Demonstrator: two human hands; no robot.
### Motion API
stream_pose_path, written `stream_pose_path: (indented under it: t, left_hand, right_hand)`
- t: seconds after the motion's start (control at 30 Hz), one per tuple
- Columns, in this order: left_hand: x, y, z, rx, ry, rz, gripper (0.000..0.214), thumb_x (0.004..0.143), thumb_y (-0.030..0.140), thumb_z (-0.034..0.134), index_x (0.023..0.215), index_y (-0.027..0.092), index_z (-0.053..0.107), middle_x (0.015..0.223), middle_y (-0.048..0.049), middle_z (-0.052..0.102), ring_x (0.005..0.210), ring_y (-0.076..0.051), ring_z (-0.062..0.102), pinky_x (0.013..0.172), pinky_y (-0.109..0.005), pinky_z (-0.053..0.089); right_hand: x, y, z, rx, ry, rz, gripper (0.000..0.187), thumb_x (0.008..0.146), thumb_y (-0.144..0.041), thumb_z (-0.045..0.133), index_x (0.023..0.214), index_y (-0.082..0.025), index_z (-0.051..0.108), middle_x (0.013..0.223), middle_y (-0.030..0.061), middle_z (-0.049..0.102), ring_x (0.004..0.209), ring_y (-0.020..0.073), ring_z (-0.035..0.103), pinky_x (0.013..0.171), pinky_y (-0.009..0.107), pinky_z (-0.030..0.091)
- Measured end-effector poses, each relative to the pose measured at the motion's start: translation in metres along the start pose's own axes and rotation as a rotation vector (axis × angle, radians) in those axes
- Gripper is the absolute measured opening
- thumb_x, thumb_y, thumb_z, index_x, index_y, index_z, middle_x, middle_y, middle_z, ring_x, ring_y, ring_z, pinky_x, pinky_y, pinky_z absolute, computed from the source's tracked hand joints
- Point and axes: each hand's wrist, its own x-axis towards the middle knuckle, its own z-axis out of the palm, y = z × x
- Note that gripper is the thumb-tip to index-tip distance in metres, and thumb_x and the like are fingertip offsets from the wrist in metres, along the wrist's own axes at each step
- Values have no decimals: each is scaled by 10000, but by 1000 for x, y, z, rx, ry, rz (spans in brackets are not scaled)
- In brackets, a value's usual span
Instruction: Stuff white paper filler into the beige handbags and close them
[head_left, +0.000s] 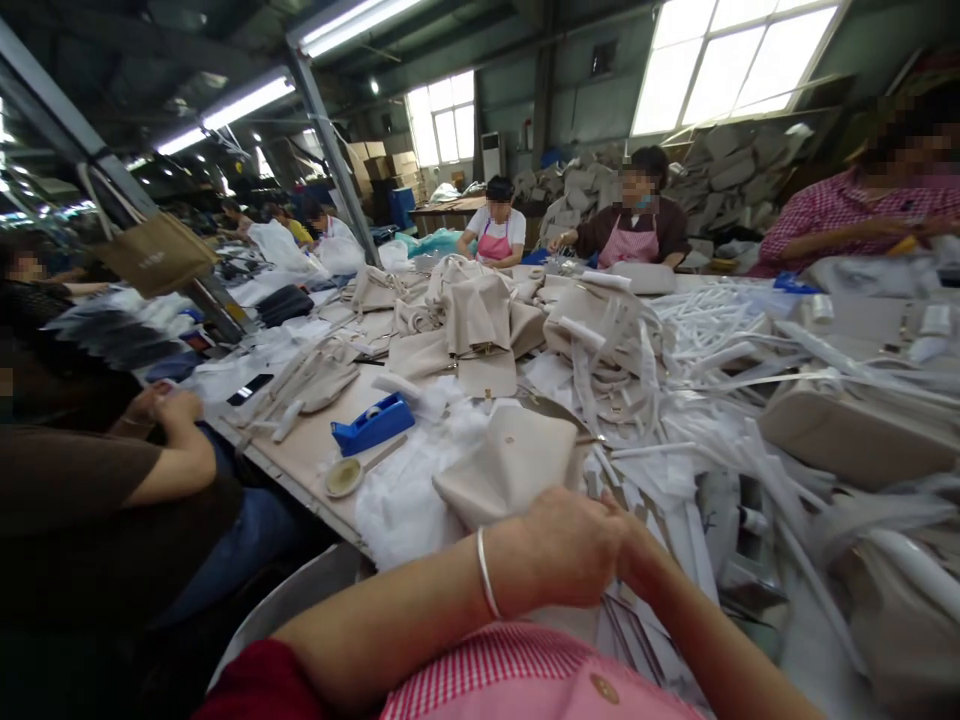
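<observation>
A beige handbag with its flap towards me lies just beyond my hands on the table. My left hand, with a silver bangle at its wrist, is closed at the bag's near right edge. Up against its fingertips is my right hand, its fingers pressed together. Whatever the two hands pinch is hidden behind the left hand's knuckles. White tissue wrapping bunches to the left of the bag. Flat strips lie beneath and to the right of my hands.
A blue tape dispenser and a small round dish stand at left. Beige bags pile up ahead; white wrapped straps heap at right. A co-worker's arm is beside the table's left edge; several people sit across.
</observation>
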Motion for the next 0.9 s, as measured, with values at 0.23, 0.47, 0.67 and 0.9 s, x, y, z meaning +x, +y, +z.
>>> stream_pose_path:
  t: [0.23, 0.47, 0.67, 0.9]
  left_hand:
    - [-40, -111, 19, -183, 414, -539, 362, 911, 354, 530, 1166, 140, 672, 1227, -140, 680, 1202, -283, 587, 1088, -403, 422]
    - [-67, -169, 81, -242, 180, -811, 471, 794, 505, 617, 984, 96, 752, 1046, -180, 719, 976, -318, 686, 876, -365, 524]
    - [-91, -165, 97, -325, 202, -836, 545, 833, 540, 563, 1020, 51, 715, 1177, -220, 628, 1077, -293, 641, 1002, -323, 466]
    - [-102, -173, 94, -434, 260, -758, 504, 813, 508, 616, 1029, 61, 701, 1210, -231, 569, 1087, -308, 621, 1040, -367, 457]
  right_hand:
    - [-18, -4, -30, 104, 158, 33, 524, 855, -732, 562, 1129, -288, 612, 1104, 83, 710, 997, 283, 671, 725, 399, 577]
    - [-10, -10, 3, -586, 421, -354, 667, 767, -570, 603, 1287, -157, 537, 1269, 199, 604, 1155, 372, 586, 982, 550, 498]
    - [33, -88, 50, -1376, 397, -790, 599, 917, -494, 451, 1346, -83, 522, 1386, 219, 516, 1323, 334, 448, 1160, 480, 340]
    - [133, -133, 156, -1654, 111, -205, 610, 826, -531, 656, 1275, -120, 613, 1203, 235, 642, 1126, 409, 596, 972, 536, 457]
